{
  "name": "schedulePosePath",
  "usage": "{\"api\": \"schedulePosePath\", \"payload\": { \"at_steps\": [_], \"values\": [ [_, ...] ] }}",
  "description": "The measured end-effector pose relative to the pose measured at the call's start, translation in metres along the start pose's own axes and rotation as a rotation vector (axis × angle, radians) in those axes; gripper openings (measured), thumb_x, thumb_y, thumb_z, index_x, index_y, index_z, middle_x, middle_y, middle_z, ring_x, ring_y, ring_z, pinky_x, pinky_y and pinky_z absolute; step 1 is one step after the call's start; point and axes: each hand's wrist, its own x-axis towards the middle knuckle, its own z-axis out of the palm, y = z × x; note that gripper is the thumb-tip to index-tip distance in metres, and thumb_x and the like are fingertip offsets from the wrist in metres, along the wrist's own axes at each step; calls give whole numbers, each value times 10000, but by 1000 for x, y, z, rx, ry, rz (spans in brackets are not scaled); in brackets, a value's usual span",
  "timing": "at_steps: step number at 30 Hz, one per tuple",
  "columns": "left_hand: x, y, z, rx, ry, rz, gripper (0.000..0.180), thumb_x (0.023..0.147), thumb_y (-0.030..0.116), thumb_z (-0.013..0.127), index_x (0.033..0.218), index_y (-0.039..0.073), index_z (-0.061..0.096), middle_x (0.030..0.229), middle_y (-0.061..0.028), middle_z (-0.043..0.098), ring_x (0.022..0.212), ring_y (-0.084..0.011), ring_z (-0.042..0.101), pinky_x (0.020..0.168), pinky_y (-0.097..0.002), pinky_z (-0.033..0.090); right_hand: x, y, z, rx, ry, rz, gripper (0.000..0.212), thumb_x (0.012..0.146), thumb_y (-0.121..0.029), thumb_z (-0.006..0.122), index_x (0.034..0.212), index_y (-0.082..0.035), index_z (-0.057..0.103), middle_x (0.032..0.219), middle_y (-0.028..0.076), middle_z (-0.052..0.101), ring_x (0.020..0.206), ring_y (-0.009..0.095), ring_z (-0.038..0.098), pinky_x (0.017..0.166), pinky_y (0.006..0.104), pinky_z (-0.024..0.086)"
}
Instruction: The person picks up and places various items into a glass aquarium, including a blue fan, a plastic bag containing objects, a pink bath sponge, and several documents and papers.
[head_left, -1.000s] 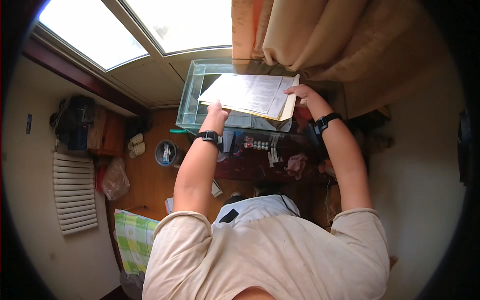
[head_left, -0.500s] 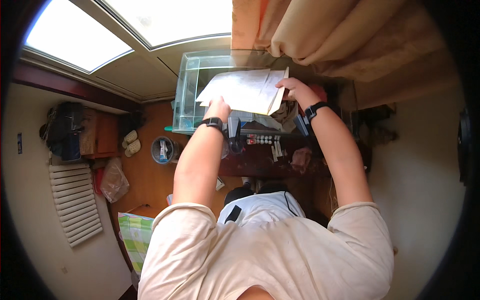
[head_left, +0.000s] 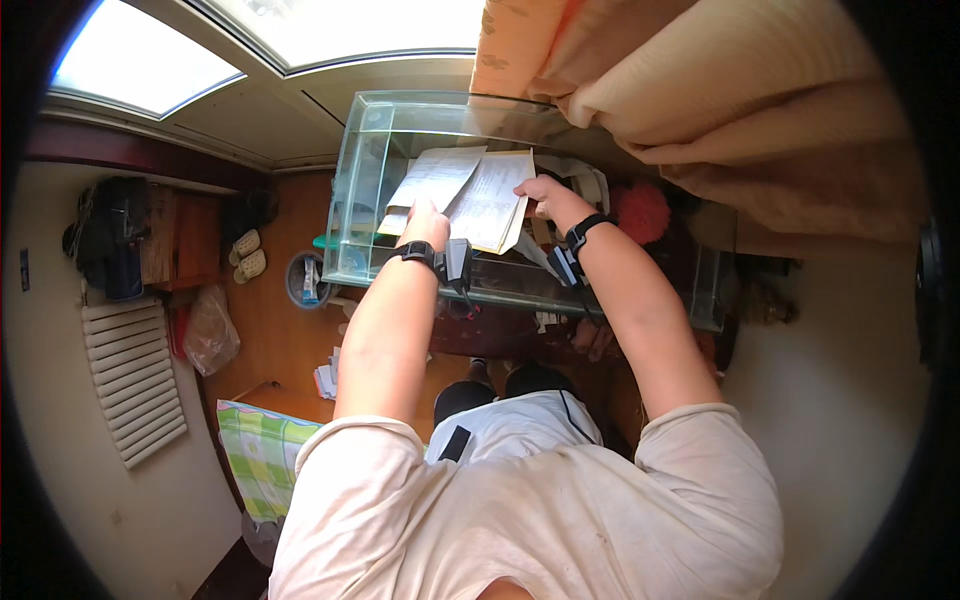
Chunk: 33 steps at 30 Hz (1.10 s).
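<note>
Both my hands hold white papers over a large glass tank (head_left: 350,180). My left hand (head_left: 428,224) pinches the near edge of a smaller sheet (head_left: 437,172), which lies tilted over the left part of a thicker stack of papers (head_left: 492,195). My right hand (head_left: 544,194) grips the stack's right edge, thumb on top. Brownish-yellow edges show beneath the white pages. The left fingertips are partly hidden under the papers. A black strap with a grey device sits on each wrist.
Inside the tank, a pink fluffy thing (head_left: 641,212) lies right of my right hand among mixed items. A beige curtain (head_left: 720,100) hangs at the far right. On the floor at left stand a small bin (head_left: 306,280) and pale clogs (head_left: 248,257); a white radiator (head_left: 133,375) is on the wall.
The papers have fanned apart, with the smaller sheet now angled left over the stack. My right hand has come a little left and nearer, and the whole view has shifted slightly.
</note>
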Motion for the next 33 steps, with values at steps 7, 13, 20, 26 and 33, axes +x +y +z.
{"api": "schedulePosePath", "payload": {
  "at_steps": [7, 13, 20, 26, 33],
  "values": [
    [20, 12, -24, -58, -130, 11, 188, 834, 191, 506, 937, 225, 660, 865, 78, 642, 840, -107, 584, 643, -352, 371, 26, 6, 1, 208, 4, 14, 351, 829, 26, 445, 1163, 110, 377, 1123, 251, 478, 1004, 390, 521, 834, 517, 447],
    [48, 3, 30, -1373, -176, -393, 326, 806, 124, 501, 1062, -70, 445, 1130, -308, 475, 1094, -346, 441, 886, -420, 364, 51, 22, 10, 36, -199, 233, 358, 888, -157, 417, 1182, 45, 384, 1161, 218, 487, 1044, 401, 494, 844, 589, 389],
    [56, -3, 20, -2345, -508, -1395, 529, 810, 347, 313, 1115, -49, 486, 1203, -246, 469, 1092, -286, 430, 951, -278, 260, 92, 51, 38, -82, -189, 302, 366, 901, -196, 408, 1200, 13, 384, 1180, 212, 481, 1042, 389, 500, 811, 593, 406],
    [39, -2, -29, -1938, -405, -966, 542, 817, 367, 321, 1107, -64, 474, 1198, -266, 458, 1075, -277, 428, 953, -302, 265, 156, 88, 7, -41, 34, 195, 435, 857, -203, 520, 1208, 23, 397, 1142, 168, 522, 975, 310, 547, 803, 445, 456],
    [85, 19, 41, -2374, -542, -1196, 659, 821, 422, 377, 1245, -83, 346, 1333, -316, 254, 1241, -375, 274, 999, -408, 214, 157, 99, 17, -565, 221, -91, 380, 772, -176, 610, 1083, 26, 529, 1081, 145, 573, 966, 265, 565, 798, 354, 463]
  ]
}}
